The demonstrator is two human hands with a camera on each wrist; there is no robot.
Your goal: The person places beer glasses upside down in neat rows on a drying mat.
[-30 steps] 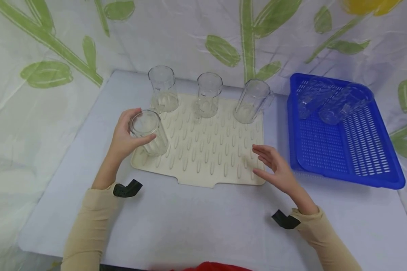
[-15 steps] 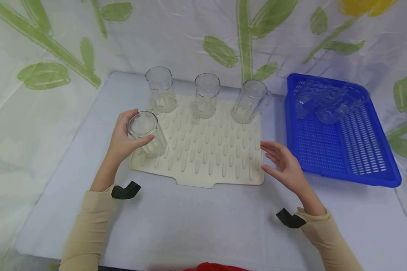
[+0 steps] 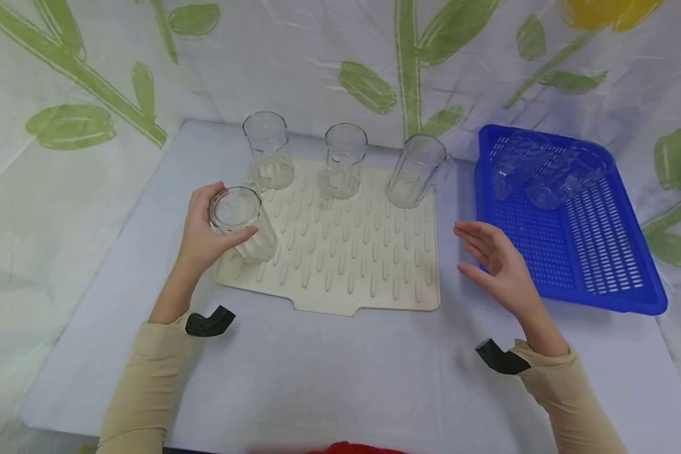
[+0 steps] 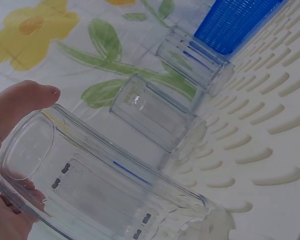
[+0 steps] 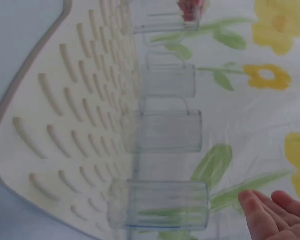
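Observation:
My left hand [image 3: 201, 232] grips a clear glass mug [image 3: 259, 243] around its upper end, thumb on the near side and fingers on the far side. The mug stands on the front left part of a cream ridged drying mat [image 3: 340, 277]. In the left wrist view, that mug [image 4: 105, 175] fills the foreground, its lower end at the mat. My right hand [image 3: 502, 268] hovers between the mat and a blue plastic basket [image 3: 652, 277], fingers extended, holding nothing. Its fingers [image 5: 262, 215] show at the lower right of the right wrist view.
Along the mat's back edge stand three more glass mugs: left [image 3: 272, 164], middle [image 3: 345, 167] and right [image 3: 414, 176]. Two glass mugs lie in the basket, one [image 3: 513, 167] left of the other [image 3: 562, 180]. A flowered sheet [image 3: 318, 38] hangs behind the table [image 3: 329, 372].
My right hand has moved right, from over the mat's right edge toward the basket. My left hand stays on the mug, which has hardly moved.

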